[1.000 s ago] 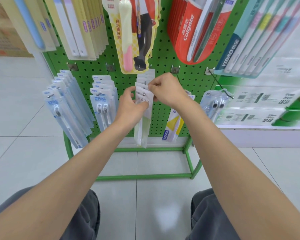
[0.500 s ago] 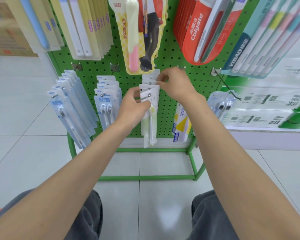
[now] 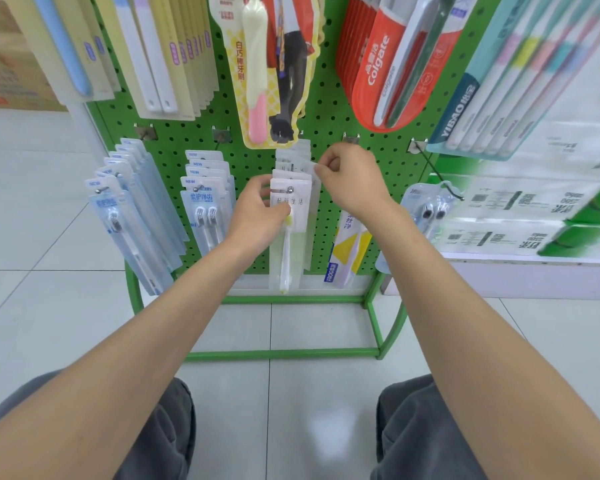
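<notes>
Hands on the middle hook [image 3: 290, 189] in the lowest row of the green pegboard [image 3: 326, 109], that's what my feed gives me. Left hand [image 3: 257, 216] grasps the front toothbrush pack [image 3: 293, 206] by its left edge, thumb laid across the card's face, fingers curled round behind. That pack hangs on the hook, the ball tip poking through the hole at the top of the card, and its clear lower end dangles just above the pegboard's bottom edge. Right hand [image 3: 352, 180] sits higher and to the right, thumb and forefinger pinching the top corner of a rear pack [image 3: 302, 166] in the same stack, the other fingers tucked in. Twin-head packs [image 3: 207, 206] hang just beside my left hand, and blue packs [image 3: 136, 216] hang out at the left edge. A yellow-and-blue pack [image 3: 349, 251] hangs below the right wrist. Red Colgate packs [image 3: 378, 64] hang toward the upper right corner.
</notes>
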Tool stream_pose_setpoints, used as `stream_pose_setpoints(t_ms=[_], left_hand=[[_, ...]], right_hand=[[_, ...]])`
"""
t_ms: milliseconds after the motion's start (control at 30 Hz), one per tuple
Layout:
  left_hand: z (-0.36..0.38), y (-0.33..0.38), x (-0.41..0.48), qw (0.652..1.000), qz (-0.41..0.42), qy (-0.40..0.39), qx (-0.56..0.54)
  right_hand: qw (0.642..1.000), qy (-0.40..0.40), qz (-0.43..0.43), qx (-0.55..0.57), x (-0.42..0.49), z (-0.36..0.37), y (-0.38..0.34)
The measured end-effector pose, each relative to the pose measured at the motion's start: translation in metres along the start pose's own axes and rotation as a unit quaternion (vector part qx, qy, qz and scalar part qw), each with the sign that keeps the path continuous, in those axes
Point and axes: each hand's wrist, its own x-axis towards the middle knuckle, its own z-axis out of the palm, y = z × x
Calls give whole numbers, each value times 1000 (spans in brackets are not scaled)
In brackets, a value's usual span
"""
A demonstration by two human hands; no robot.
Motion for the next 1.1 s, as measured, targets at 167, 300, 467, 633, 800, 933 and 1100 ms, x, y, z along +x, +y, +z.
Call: stream_pose_setpoints(t_ms=[167,300,467,633,800,933,1100], left_hand=[[0,0,0,1000,-1,-1,-3],[0,-1,-4,1000,3,2,7],[-4,-5,-14,998,11,3,55],[-10,-6,-38,991,18,51,124],[-13,-10,-56,995,24,-4,100],[-2,-12,-70,989,21,-136,43],[15,-19,-77,982,30,-183,27]], right_hand=[[998,52,-34,5,-18,0,-2],[994,95,-61,-11,-33,-3,1],[993,91,-74,-4,-54,-12,7],[995,61,-79,20,-83,-24,9],[993,41,-22,105,-108,-30,17],[980,16,39,195,-115,-31,17],[968,-9,75,241,-113,-29,12]])
